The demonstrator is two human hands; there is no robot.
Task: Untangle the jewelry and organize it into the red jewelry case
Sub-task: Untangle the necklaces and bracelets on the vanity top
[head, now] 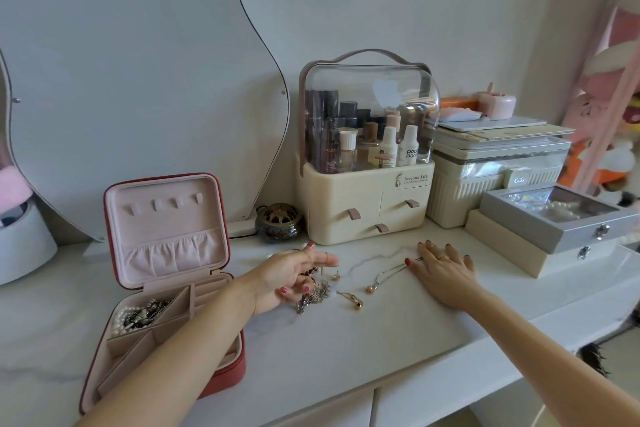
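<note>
Both hands work just right of the red jewelry case, as I see it from the head camera.

Left hand is turned palm-up, fingers curled around a tangled clump of chains that hangs onto the white tabletop. Right hand, farther right of the case, lies flat and spread, fingertips pinning a silver necklace. The case stands open, pearls in its back-left compartment.
</note>
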